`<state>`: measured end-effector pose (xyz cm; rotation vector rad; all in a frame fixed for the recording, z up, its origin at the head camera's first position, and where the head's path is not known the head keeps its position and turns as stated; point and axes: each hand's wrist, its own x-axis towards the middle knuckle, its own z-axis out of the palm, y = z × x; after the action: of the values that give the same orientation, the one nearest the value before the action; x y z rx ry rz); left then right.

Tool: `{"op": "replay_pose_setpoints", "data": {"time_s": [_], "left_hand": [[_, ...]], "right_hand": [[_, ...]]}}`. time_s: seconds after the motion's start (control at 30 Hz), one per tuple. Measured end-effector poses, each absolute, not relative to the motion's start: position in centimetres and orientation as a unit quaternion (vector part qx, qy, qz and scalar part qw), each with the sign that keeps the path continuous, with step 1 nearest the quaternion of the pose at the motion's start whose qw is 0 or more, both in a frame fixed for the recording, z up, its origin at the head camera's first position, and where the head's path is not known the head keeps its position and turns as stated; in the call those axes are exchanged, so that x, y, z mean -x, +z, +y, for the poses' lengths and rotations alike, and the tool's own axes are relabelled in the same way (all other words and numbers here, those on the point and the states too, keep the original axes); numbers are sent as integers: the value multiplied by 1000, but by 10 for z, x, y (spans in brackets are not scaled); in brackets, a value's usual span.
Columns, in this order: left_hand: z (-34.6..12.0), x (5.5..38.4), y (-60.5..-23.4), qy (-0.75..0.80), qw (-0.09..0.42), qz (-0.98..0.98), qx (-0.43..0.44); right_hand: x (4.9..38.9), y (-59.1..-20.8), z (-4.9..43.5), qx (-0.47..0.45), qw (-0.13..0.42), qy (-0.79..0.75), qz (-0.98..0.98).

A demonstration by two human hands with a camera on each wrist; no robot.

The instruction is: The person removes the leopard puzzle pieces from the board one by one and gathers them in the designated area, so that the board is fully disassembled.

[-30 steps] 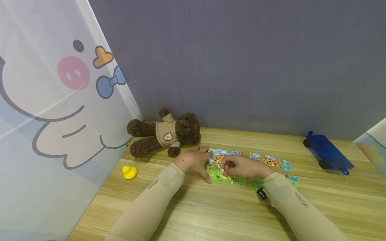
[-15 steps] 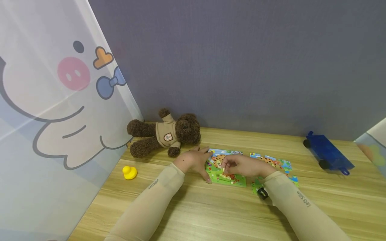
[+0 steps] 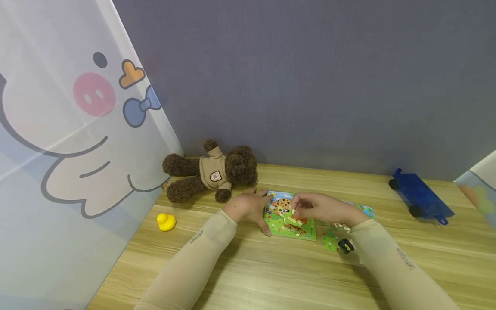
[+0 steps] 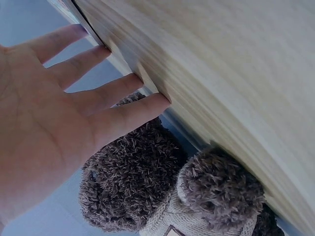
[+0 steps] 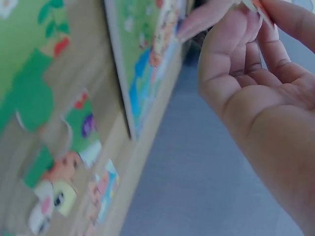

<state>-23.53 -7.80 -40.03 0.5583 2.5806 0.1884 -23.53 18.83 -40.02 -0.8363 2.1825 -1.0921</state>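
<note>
My left hand (image 3: 253, 209) lies with spread, straight fingers at the left edge of a colourful puzzle board (image 3: 277, 230). A spotted cartoon animal on green grass is pictured on the board. Over the board's right side, my right hand (image 3: 315, 207) pinches a small puzzle piece (image 3: 293, 220) between thumb and fingertips. The right wrist view shows that piece (image 5: 261, 9) nearly edge-on at the top. Loose puzzle pieces (image 3: 331, 241) lie to the right of the board, partly hidden under my right hand and wrist. Several of these loose pieces (image 5: 81, 128) appear beside the board in the right wrist view.
A brown teddy bear (image 3: 213, 172) in a beige top lies behind my left hand. At the left edge of the wooden table (image 3: 255, 275) sits a yellow rubber duck (image 3: 166, 221). A blue toy cart (image 3: 422, 196) stands at the far right, near the grey back panel (image 3: 310, 86).
My right hand has shifted slightly right with the pinched puzzle piece, uncovering more of the board's picture and covering more loose pieces. The left hand has stayed at the board's edge.
</note>
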Motion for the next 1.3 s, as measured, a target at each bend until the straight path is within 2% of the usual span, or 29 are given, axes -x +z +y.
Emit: {"op": "replay_pose_setpoints", "data": {"time_s": [0.3, 0.5, 1.07, 1.3], "left_hand": [[-78, 235, -401, 75, 248, 943, -209], [-79, 236, -402, 78, 248, 943, -210], [-80, 236, -403, 93, 254, 940, -207], [-80, 235, -402, 91, 254, 941, -204]], "right_hand": [[224, -379, 214, 305, 246, -413, 822], [224, -382, 235, 295, 233, -418, 827], [211, -396, 302, 262, 248, -436, 824], [205, -412, 326, 288, 273, -413, 820]]}}
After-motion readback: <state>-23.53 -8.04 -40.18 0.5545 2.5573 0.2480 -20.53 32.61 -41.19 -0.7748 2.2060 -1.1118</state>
